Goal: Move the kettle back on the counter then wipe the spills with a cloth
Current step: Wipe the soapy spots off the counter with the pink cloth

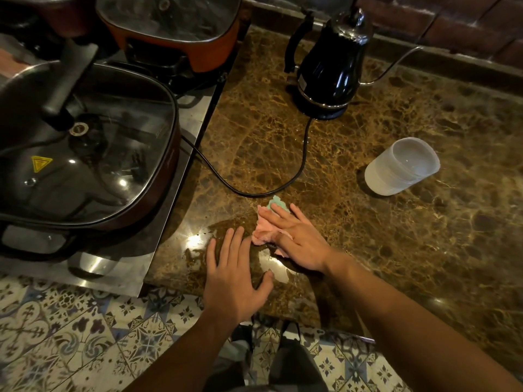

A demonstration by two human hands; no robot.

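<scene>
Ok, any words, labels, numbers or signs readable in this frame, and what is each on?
No readable words or numbers.
Yellow warning triangle: on the glass lid of the near pan; its symbol is too blurred to make out.
Small label low on the kettle: too small to read.

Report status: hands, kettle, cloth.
Right hand flat on cloth, wiping; left hand flat on wet counter. Kettle upright at back. Power cord loops just beyond cloth.

kitchen | marble counter (424, 250) | kettle (328, 66) | lidded cooking pans (85, 142)
</scene>
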